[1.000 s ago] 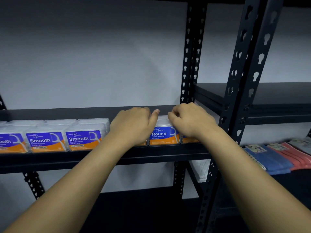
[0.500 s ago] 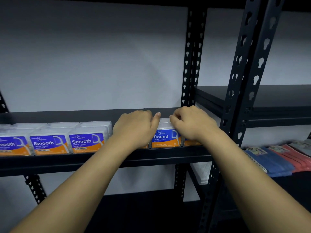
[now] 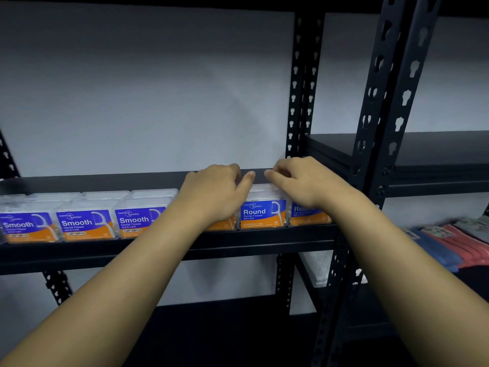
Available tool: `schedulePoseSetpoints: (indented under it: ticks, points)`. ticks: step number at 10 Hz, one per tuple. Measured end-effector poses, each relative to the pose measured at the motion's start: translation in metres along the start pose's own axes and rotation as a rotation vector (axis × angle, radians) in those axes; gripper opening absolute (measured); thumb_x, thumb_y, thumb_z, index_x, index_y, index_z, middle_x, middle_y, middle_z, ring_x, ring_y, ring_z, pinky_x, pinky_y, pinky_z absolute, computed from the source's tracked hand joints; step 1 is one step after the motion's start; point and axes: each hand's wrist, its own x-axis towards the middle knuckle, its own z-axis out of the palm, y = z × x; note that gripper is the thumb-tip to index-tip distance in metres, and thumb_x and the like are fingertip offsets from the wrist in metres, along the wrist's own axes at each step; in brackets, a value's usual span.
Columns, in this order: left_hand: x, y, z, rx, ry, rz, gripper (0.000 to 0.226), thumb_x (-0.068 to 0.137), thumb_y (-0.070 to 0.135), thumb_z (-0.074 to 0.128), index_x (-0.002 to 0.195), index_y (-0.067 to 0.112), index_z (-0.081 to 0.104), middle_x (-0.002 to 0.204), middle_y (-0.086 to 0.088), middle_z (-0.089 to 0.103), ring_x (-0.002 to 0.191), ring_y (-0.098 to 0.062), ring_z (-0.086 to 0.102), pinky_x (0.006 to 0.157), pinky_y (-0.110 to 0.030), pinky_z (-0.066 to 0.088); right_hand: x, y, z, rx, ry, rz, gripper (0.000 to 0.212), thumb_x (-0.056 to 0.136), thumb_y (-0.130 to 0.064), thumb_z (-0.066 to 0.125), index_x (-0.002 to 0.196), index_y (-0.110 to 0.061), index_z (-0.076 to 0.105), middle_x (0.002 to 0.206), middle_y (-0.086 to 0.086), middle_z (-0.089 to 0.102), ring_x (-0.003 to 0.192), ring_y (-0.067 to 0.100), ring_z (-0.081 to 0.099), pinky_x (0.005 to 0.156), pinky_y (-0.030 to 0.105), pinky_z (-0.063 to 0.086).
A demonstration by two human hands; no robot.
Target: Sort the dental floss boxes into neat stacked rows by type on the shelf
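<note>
At centre frame, the Round boxes [image 3: 263, 214] are being pressed from above by the curled left hand [image 3: 215, 192] and right hand [image 3: 300, 181]; whether anything is being gripped cannot be told. A nudge could skew the row. Smooth boxes [image 3: 84, 223] are sitting lower left; the post [image 3: 375, 115] is crowding the right.

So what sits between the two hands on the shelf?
In the head view, a Round floss box stands between the left hand and right hand, label fully visible.
</note>
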Motion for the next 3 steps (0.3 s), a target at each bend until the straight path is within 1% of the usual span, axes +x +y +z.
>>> schedulePoseSetpoints:
  ticks: [1,2,3]
  points:
    - [0.0,-0.006,-0.005,-0.025,-0.026,-0.028,0.054,0.101,0.061,0.024,0.104,0.023,0.063,0.105,-0.004,0.07,0.097,-0.026,0.063,0.088,-0.044,0.052,0.0,-0.003,-0.001,-0.027,-0.035,0.003,0.047,0.103,-0.057,0.04,0.113,-0.02,0.067,0.099,-0.004,0.07,0.089,0.013,0.064,0.066,0.028,0.047]
    - [-0.004,-0.009,-0.002,-0.039,-0.119,-0.04,0.057,0.1,0.063,0.025,0.108,0.023,0.064,0.109,-0.004,0.07,0.098,-0.025,0.064,0.088,-0.045,0.053,-0.001,-0.004,0.002,-0.059,-0.102,0.005,0.048,0.103,-0.059,0.039,0.111,-0.022,0.068,0.101,-0.001,0.074,0.089,0.013,0.067,0.072,0.032,0.052]
    - [-0.001,-0.014,-0.012,-0.049,-0.104,-0.05,0.055,0.1,0.063,0.026,0.12,0.025,0.061,0.116,-0.004,0.069,0.103,-0.024,0.062,0.09,-0.045,0.053,0.009,-0.016,-0.006,-0.093,-0.057,-0.001,0.05,0.102,-0.06,0.038,0.116,-0.021,0.067,0.111,0.002,0.073,0.097,0.017,0.065,0.081,0.037,0.053]
